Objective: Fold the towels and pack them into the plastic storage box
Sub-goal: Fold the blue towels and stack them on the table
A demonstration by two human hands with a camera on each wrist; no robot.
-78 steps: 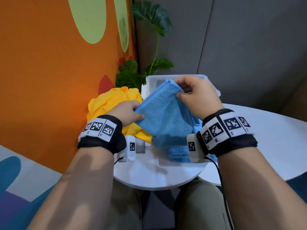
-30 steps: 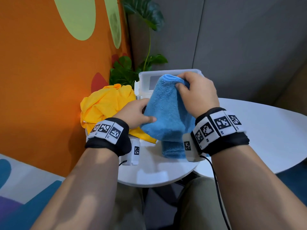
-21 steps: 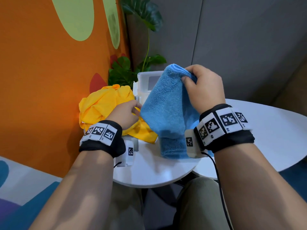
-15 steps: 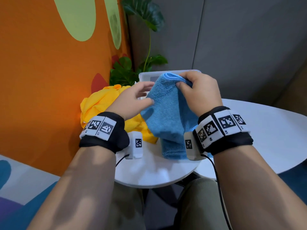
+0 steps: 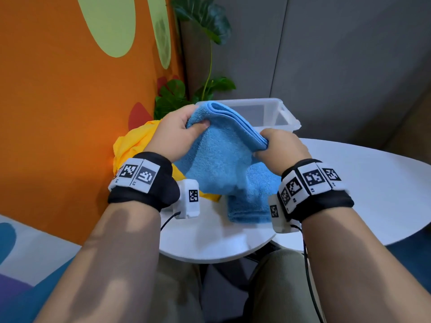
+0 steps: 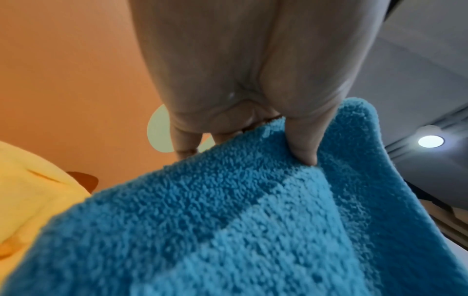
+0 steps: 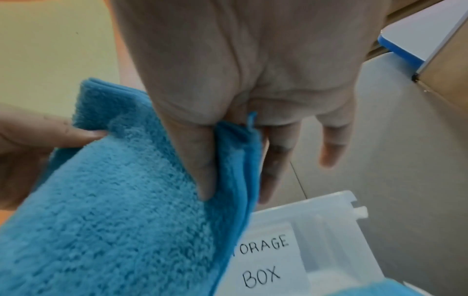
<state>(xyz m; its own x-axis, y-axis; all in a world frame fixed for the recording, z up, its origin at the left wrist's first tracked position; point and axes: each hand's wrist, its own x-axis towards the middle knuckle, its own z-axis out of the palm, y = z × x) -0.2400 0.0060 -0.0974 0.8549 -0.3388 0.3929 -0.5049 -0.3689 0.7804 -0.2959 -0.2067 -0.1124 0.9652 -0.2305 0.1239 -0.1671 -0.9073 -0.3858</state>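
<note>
A folded blue towel (image 5: 219, 157) is held up over the small round table, in front of the clear plastic storage box (image 5: 283, 115). My left hand (image 5: 177, 134) pinches the towel's far left corner, thumb on top (image 6: 303, 144). My right hand (image 5: 277, 148) pinches the near right corner, where several layered edges meet (image 7: 235, 152). The towel's lower part hangs down onto a second folded blue towel (image 5: 249, 206) lying on the table. The box carries a paper label reading "STORAGE BOX" (image 7: 266, 262). A crumpled yellow towel (image 5: 137, 145) lies at the left.
The round white table (image 5: 210, 241) is small, and a larger white table (image 5: 373, 183) adjoins it on the right. An orange wall (image 5: 70, 113) stands close on the left. A leafy plant (image 5: 200, 89) rises behind the box. My knees are under the table's front edge.
My left hand has let go of the towel's side and taken its far left corner. My right hand has slid down to the near right corner, spreading the folded edge between both hands.
</note>
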